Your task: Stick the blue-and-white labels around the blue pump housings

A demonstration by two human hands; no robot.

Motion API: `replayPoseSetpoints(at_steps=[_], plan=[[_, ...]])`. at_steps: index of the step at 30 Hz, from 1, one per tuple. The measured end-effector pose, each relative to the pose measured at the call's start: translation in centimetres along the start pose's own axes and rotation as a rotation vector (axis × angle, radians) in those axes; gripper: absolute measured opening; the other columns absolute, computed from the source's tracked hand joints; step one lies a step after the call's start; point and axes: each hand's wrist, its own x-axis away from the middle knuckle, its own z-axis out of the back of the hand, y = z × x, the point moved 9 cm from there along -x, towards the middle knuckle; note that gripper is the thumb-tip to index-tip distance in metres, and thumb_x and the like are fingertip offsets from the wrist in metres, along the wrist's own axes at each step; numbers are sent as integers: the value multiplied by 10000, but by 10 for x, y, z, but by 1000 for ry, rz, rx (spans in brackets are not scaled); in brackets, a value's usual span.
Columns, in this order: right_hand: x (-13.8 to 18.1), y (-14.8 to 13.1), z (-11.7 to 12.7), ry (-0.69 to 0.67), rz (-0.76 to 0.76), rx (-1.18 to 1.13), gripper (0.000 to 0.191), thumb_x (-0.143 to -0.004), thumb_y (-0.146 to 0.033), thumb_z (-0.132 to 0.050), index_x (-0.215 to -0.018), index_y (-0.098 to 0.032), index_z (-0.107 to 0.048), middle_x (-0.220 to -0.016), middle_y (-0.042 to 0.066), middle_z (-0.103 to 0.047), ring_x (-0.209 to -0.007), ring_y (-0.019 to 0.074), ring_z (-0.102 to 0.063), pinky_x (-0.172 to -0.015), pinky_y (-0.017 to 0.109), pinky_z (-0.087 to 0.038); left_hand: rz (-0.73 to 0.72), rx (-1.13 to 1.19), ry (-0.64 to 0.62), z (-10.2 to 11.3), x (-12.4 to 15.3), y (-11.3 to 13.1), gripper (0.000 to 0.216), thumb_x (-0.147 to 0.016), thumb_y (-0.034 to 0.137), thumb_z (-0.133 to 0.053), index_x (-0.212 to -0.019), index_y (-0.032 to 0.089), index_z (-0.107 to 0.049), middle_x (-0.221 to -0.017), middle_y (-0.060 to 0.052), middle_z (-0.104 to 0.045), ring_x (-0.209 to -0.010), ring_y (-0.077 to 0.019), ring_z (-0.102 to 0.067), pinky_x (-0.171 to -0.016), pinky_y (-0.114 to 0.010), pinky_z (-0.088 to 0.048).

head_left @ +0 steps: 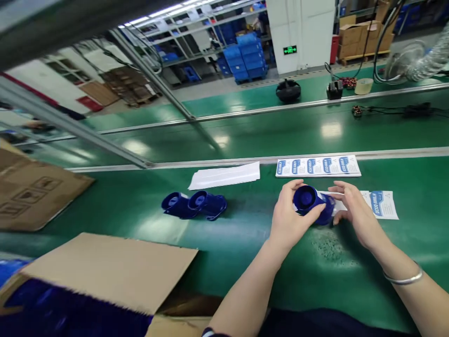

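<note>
My left hand (pixel 289 215) is closed around a dark blue plastic housing (pixel 324 213), its thumb across the near side. The housing's round, hollow end faces up towards me, and a bit of white shows on its side. Close to its right end is my right hand (pixel 356 210), fingers curved and apart; whether the fingertips touch the housing is unclear. A strip of white and blue labels (pixel 384 205) lies under and beyond the right hand, partly hidden by it. Behind them rests a stack of label sheets (pixel 317 166).
Two more blue housings (pixel 206 204) lie on the green bench to the left, below white paper strips (pixel 226 175). An open carton (pixel 112 267) with dark blue contents stands at front left, another cardboard box (pixel 38 192) behind it. A metal post (pixel 105 135) slants down to the bench.
</note>
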Motion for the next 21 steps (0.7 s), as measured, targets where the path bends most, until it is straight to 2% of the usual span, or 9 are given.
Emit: replayPoseSetpoints(at_steps=[3,5,7,11,14,17,19,21], plan=[[-1,-4,5,33,44,74,543,-965,-695,-511,-1279,-255,-571,-1283,132,-592,-999,287,-659,-542,301,-567,-28,-313,138,49,-8,-1,449,-799,382,-799,-1177,265,-588,-1220,-81,-630,-1191,-306,-584,-1047,-457,-441],[-2,-4,6,46,57,104,534,-970,-694,-501,-1246,-245,-589,-1255,136,-606,-957,277,-669,-551,307,-566,-8,-527,226,82,-10,-13,428,-837,398,-750,-1206,258,-586,-1226,-97,-621,-1190,-318,-581,-1023,-465,-463],[-2,-5,6,48,67,113,528,-974,-689,-496,-1226,-236,-599,-1229,135,-617,-932,269,-673,-554,309,-562,24,-677,255,107,-11,-31,456,-865,391,-703,-1270,236,-563,-1244,-126,-613,-1198,-339,-582,-1005,-486,-481],[-2,-5,3,27,85,137,525,-975,-683,-494,-1199,-225,-616,-1177,129,-636,-886,260,-676,-559,320,-556,-2,-789,222,129,-12,-57,430,-901,322,-621,-1315,227,-561,-1320,-146,-592,-1252,-336,-565,-1082,-508,-440],[-2,-5,1,5,79,148,510,-972,-672,-510,-1189,-224,-624,-1150,120,-647,-849,250,-673,-582,335,-556,-17,-881,224,137,-13,-64,435,-911,295,-599,-1339,226,-554,-1377,-146,-593,-1398,-367,-448,-1203,-610,-232],[-2,-4,0,-9,61,168,494,-981,-666,-506,-1181,-230,-622,-1145,106,-658,-814,231,-668,-618,344,-547,27,-969,293,155,-13,-69,485,-907,294,-602,-1373,181,-523,-1432,-198,-557,-1486,-437,-290,-1178,-729,-72],[-2,-4,0,-13,46,182,485,-990,-665,-492,-1183,-238,-617,-1155,96,-662,-782,215,-662,-645,354,-537,75,-1011,353,173,-9,-72,583,-899,363,-626,-1415,138,-474,-1509,-261,-453,-1497,-495,-210,-1126,-794,-67],[-2,-2,0,-17,28,198,484,-994,-666,-483,-1187,-244,-617,-1156,88,-668,-730,197,-649,-673,369,-531,129,-1041,383,191,-3,-79,729,-864,467,-668,-1448,105,-426,-1536,-310,-368,-1476,-538,-205,-1085,-824,-135]])
